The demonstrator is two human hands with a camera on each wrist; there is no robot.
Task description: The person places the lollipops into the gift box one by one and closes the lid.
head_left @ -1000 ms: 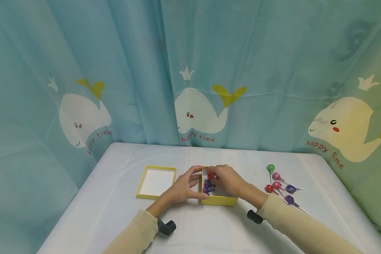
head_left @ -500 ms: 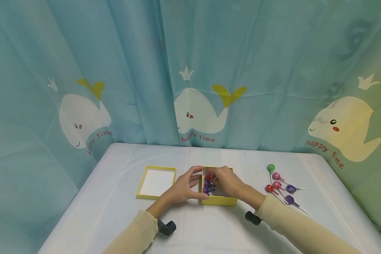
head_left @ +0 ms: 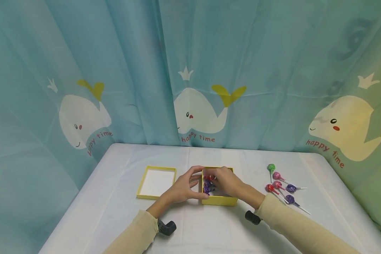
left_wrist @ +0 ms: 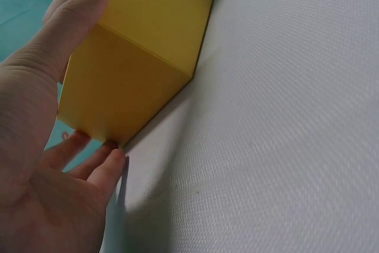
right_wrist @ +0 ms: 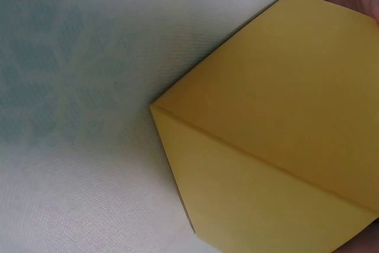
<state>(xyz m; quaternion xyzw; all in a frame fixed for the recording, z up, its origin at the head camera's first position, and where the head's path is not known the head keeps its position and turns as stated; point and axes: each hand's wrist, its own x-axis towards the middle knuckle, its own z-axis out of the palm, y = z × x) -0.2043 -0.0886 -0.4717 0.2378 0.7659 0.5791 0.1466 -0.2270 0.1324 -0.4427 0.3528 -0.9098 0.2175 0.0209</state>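
1. While my left hand [head_left: 185, 187] spreads its thumb and fingers wide to hold the left side of an open yellow cardboard box [head_left: 220, 201], my right hand [head_left: 227, 181] dips inside; that's the head view.
2. My right hand pinches a round red lollipop [head_left: 211, 177] over the left part of the box. Shiny purple lollipops [head_left: 207, 187] lie in the box, nearer to me.
3. To the left, a shallow yellow lid with a white inside [head_left: 157, 181] lies flat on the white cloth-covered table [head_left: 114, 215].
4. Off to the right lie six loose lollipops with white sticks [head_left: 277, 185]: one green, two pink, one red, two purple. A blue whale curtain [head_left: 139, 70] hangs behind.
5. From my left wrist, I see my thumb against one box wall and my fingertips at the far end.
6. From my right wrist, two box walls fill much of the view. Only bits of hand show, so I can't tell the pinch from there.
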